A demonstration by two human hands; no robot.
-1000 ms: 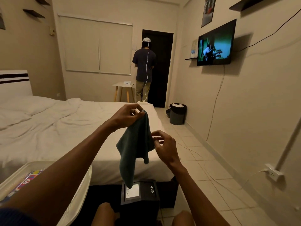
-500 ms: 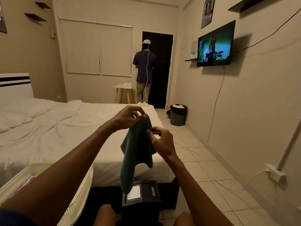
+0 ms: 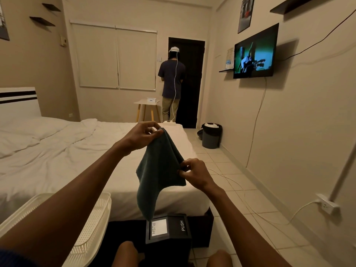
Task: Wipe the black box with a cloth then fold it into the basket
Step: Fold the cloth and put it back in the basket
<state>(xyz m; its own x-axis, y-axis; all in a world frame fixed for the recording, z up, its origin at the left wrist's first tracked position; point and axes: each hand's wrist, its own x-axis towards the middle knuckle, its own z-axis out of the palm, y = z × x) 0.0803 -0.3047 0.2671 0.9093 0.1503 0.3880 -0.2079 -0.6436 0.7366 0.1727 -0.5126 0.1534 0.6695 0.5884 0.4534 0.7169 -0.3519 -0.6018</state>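
We pinch the cloth [image 3: 159, 174] with both hands, left hand [image 3: 141, 134] at centre frame, right hand [image 3: 194, 173] lower; the basket [image 3: 92, 218] sits lower left, nearer the left

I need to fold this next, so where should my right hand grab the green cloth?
Pinch the cloth at its right edge, coming from the right. The left hand holds the top corner, so it hangs diagonally, and the right hand is already at that edge.
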